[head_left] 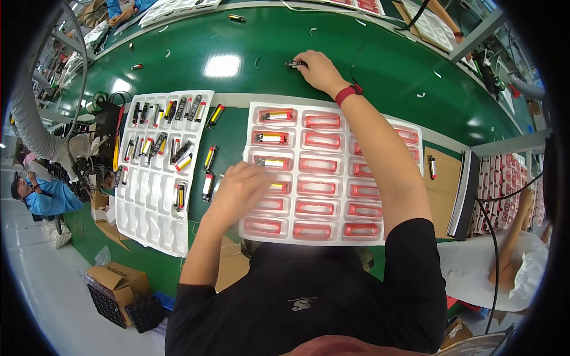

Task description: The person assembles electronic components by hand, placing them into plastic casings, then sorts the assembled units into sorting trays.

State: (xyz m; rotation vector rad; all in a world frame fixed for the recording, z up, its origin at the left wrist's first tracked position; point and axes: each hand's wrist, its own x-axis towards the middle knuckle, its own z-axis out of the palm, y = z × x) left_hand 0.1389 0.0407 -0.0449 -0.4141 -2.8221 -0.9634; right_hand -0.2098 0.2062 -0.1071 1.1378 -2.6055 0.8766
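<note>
My right hand (320,72) reaches to the green belt at the far side. Its fingers are closed on one end of a small dark circuit-board-like piece (294,63). Over the left column of a white tray (301,172) hangs my left hand (240,188), its fingers smeared by motion. Red rectangular frames (314,206) fill this tray's pockets. In the upper left pockets, small battery-like units (273,138), silver with yellow and red, lie in the frames. Whether my left fingers hold anything cannot be seen.
A second white tray (155,202) on the left holds several loose units in its upper rows. More units (209,159) lie between the trays, and one (432,167) on cardboard at right. Metal posts (480,37) flank the green belt (380,77). Other people work nearby.
</note>
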